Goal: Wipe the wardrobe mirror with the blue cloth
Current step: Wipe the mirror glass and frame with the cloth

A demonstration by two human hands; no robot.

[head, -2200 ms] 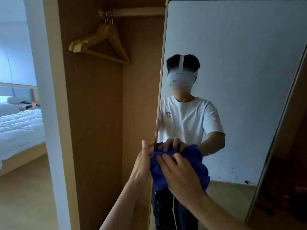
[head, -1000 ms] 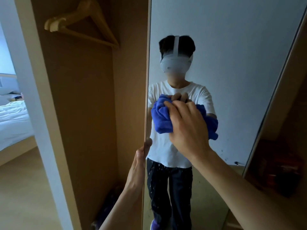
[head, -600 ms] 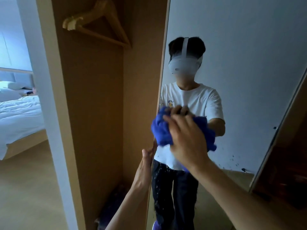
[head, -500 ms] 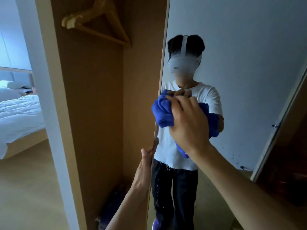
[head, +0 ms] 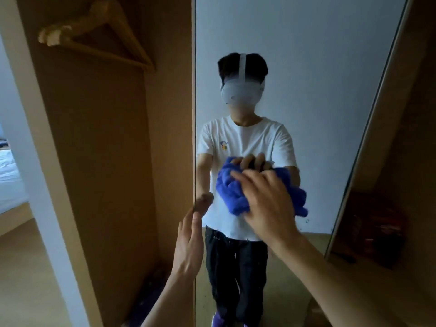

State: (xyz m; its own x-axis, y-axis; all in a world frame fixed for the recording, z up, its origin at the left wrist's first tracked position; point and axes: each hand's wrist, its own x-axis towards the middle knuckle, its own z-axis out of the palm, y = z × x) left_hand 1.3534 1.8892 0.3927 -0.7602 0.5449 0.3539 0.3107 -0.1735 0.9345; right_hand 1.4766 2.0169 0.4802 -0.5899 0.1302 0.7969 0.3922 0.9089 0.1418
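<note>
The soft, fuzzy blue cloth [head: 232, 194] is bunched into a lumpy ball and is pressed on the smooth, shiny mirror [head: 318, 90], toward its left side. It is covered by the right hand [head: 266, 206], with spread fingers curled over its top. The mirror's thin edge is touched by the left hand [head: 190, 241], fingers straight and pressed together. A wooden hanger [head: 99, 36] is hung nearby.
</note>
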